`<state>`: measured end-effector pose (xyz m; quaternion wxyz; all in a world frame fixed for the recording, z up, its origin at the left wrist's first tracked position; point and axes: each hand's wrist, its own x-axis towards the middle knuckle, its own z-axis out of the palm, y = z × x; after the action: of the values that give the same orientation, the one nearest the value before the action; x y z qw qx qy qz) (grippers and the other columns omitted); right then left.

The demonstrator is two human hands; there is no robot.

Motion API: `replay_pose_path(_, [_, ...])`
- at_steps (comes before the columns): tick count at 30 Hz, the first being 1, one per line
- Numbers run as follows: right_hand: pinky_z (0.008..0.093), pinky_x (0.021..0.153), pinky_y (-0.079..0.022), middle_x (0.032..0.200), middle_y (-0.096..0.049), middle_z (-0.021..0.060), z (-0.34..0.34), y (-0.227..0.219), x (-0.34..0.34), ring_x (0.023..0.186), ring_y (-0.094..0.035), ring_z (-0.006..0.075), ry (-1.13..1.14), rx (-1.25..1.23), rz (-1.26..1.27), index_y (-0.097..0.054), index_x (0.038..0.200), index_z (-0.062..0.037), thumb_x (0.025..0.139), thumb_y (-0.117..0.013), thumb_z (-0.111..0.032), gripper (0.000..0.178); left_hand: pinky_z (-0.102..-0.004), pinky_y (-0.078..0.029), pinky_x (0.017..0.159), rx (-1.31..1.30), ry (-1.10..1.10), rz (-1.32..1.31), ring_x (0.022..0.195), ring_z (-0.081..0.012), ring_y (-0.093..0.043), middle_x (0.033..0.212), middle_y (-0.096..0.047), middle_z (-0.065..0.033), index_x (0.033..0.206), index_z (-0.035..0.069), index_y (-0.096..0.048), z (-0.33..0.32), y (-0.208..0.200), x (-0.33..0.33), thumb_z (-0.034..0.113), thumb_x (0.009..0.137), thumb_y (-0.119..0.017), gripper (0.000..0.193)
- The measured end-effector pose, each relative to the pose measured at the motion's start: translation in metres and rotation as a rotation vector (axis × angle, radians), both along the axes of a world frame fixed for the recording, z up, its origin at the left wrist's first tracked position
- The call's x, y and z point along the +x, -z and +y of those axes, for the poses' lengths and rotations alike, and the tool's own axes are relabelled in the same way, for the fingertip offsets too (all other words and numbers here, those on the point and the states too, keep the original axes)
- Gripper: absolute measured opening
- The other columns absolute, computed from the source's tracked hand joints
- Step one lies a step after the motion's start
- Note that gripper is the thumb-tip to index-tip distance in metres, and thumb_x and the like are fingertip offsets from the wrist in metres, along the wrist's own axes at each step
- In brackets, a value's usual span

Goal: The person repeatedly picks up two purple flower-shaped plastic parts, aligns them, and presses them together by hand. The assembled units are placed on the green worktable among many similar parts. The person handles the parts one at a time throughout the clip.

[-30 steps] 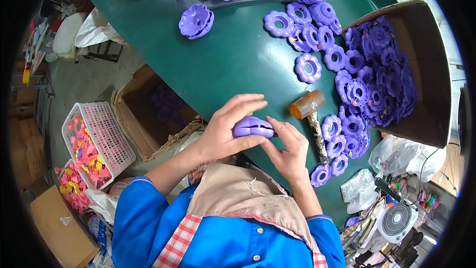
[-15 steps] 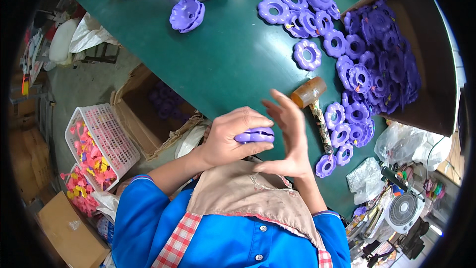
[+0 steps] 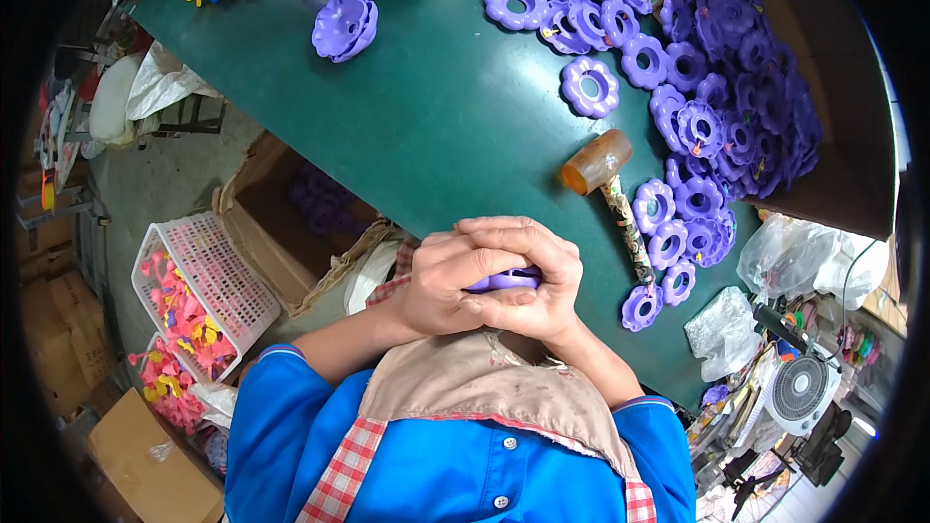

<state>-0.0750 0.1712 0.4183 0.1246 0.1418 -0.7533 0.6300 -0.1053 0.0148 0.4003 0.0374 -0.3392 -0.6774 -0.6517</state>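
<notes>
Both hands are clasped in front of my apron around a purple flower-shaped plastic piece (image 3: 511, 280). My left hand (image 3: 448, 276) wraps its left side, and my right hand (image 3: 544, 271) closes over it from the right, fingers laid across the left hand's knuckles. Only a narrow strip of the piece shows between them; the rest is hidden. To the right on the green table lies a mallet (image 3: 598, 163) with an amber head and a patterned handle. Beside the mallet lie several purple flower-shaped rings (image 3: 666, 244).
A cardboard box (image 3: 852, 136) heaped with purple pieces (image 3: 746, 87) stands at the right. Stacked purple pieces (image 3: 344, 27) lie on the green table (image 3: 417, 126) at the far left. Below left are an open carton (image 3: 254, 213) and a white basket (image 3: 228, 276) holding pink and yellow parts.
My right hand has come in from the right and closed over the purple piece and my left hand. The whole view has shifted slightly.
</notes>
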Motion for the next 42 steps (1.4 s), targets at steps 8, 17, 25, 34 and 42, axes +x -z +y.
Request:
replay_pose_path(8, [0.0417, 0.111, -0.05, 0.141, -0.064, 0.019, 0.006, 0.003, 0.015, 0.128, -0.064, 0.0288, -0.034, -0.277, -0.395, -0.062, 0.138, 0.0034, 0.08, -0.089, -0.032, 0.072, -0.0399, -0.062, 0.079, 0.026, -0.028, 0.194, 0.092, -0.0316, -0.079, 0.103, -0.08, -0.0159, 0.116, 0.002, -0.073, 0.007, 0.017, -0.009, 0.022, 0.083, -0.091, 0.043])
replay_pose_path(17, [0.04, 0.107, -0.049, 0.142, -0.054, 0.0114, 0.003, -0.013, 0.024, 0.128, -0.058, 0.0246, -0.019, -0.99, -0.962, -0.039, 0.158, -0.0049, 0.088, -0.06, -0.02, 0.075, -0.0452, -0.064, 0.088, -0.004, -0.011, 0.259, 0.102, -0.0346, -0.078, 0.113, -0.078, -0.0167, 0.117, 0.001, -0.071, 0.007, 0.021, -0.025, 0.019, 0.08, -0.095, 0.048])
replay_pose_path(25, [0.0372, 0.104, -0.051, 0.127, -0.058, 0.0093, -0.003, -0.008, 0.021, 0.117, -0.059, 0.0207, 0.087, -1.109, -0.98, -0.049, 0.148, -0.0056, 0.088, -0.055, -0.011, 0.061, -0.0526, -0.057, 0.103, -0.082, 0.008, 0.203, 0.11, -0.0348, -0.076, 0.119, -0.078, -0.0146, 0.116, 0.003, -0.073, 0.009, 0.019, -0.023, 0.018, 0.075, -0.096, 0.05])
replay_pose_path(34, [0.0372, 0.103, -0.053, 0.124, -0.058, 0.0093, -0.009, -0.006, 0.02, 0.115, -0.059, 0.0197, 0.18, -1.096, -0.979, -0.053, 0.139, -0.0039, 0.085, -0.056, -0.01, 0.055, -0.0504, -0.061, 0.099, -0.116, 0.009, 0.094, 0.108, -0.0365, -0.077, 0.112, -0.078, -0.0158, 0.119, 0.0, -0.073, 0.012, 0.017, -0.017, 0.003, 0.071, -0.089, 0.051])
replay_pose_path(42, [0.0349, 0.093, -0.052, 0.124, -0.058, 0.0095, -0.015, 0.015, 0.022, 0.113, -0.057, 0.0183, 0.226, -1.067, -0.94, -0.051, 0.142, -0.0046, 0.094, -0.051, -0.012, 0.048, -0.0445, -0.062, 0.091, -0.166, -0.03, 0.109, 0.102, -0.0365, -0.077, 0.109, -0.078, -0.0167, 0.112, -0.003, -0.076, 0.016, 0.019, -0.016, 0.0, 0.075, -0.084, 0.037])
